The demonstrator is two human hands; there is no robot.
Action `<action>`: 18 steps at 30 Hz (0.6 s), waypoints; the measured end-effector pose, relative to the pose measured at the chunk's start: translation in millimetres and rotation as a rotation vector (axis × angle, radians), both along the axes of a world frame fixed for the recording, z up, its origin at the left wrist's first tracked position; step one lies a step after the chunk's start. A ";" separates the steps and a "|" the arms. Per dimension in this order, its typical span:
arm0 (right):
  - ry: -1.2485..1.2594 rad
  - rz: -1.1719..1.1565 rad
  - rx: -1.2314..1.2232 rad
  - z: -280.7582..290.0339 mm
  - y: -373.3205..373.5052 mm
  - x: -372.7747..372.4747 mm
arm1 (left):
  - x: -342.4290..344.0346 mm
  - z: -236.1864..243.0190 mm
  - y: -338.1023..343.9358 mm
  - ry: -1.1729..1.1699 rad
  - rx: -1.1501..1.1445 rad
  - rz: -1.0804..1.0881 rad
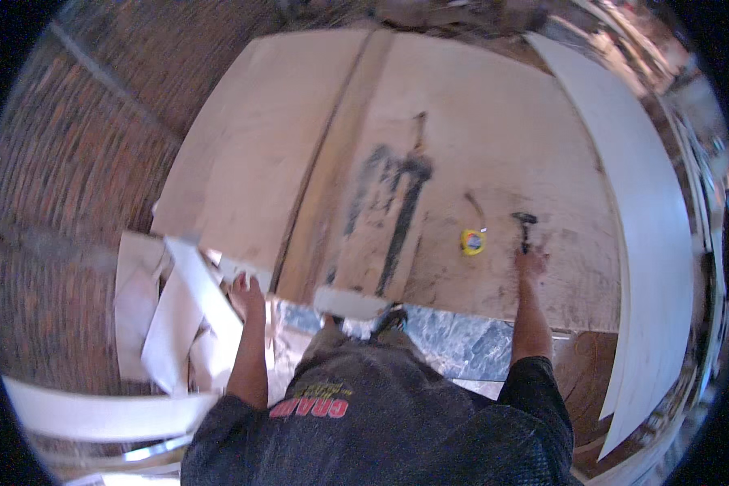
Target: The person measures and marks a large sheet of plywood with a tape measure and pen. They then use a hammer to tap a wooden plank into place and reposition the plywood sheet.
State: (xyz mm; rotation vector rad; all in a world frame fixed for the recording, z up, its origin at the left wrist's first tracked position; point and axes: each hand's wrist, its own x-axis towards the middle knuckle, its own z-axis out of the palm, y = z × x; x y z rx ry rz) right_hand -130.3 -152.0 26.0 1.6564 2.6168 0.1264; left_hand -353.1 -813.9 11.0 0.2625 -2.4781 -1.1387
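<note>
My right hand (531, 261) is on the handle of a black hammer-like tool (524, 219), fingers around it, on the large plywood sheet (478, 97). To its left lies a yellow tape measure (473, 241). My left hand (247, 293) is at the near left edge, beside thin white offcuts (194, 283), fingers loosely apart with nothing visible in them. A long wooden board (332, 146) crosses the sheets front to back. Right of it is a dark-streaked board (381, 227) with a wooden-handled object (419, 134), blurred, at its far end.
Pale thin sheets (648, 243) stand along the right side, with piled material (709, 138) beyond. A brick surface (65, 178) fills the left. A pale strip (105, 409) lies at lower left. Grey marbled floor (470, 348) shows below the near edge.
</note>
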 end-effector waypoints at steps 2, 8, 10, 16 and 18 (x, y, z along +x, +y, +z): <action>-0.063 0.099 0.109 4.2 -2.1 6.9 | -2.2 -5.8 -16.2 -0.042 -0.034 0.138; 0.331 0.223 -0.151 38.0 -92.3 -2.3 | -15.8 -15.4 -53.6 -0.421 0.209 0.236; 0.326 0.187 -0.325 17.7 -155.2 7.9 | -37.7 -19.5 -55.5 -0.798 0.440 0.319; 0.402 -0.162 -1.076 -43.6 -337.9 25.1 | -67.9 5.8 -46.7 -0.855 0.693 0.101; 0.675 -0.448 -1.373 -3.1 -384.8 -20.4 | -72.9 9.7 -59.1 -0.903 0.731 -0.048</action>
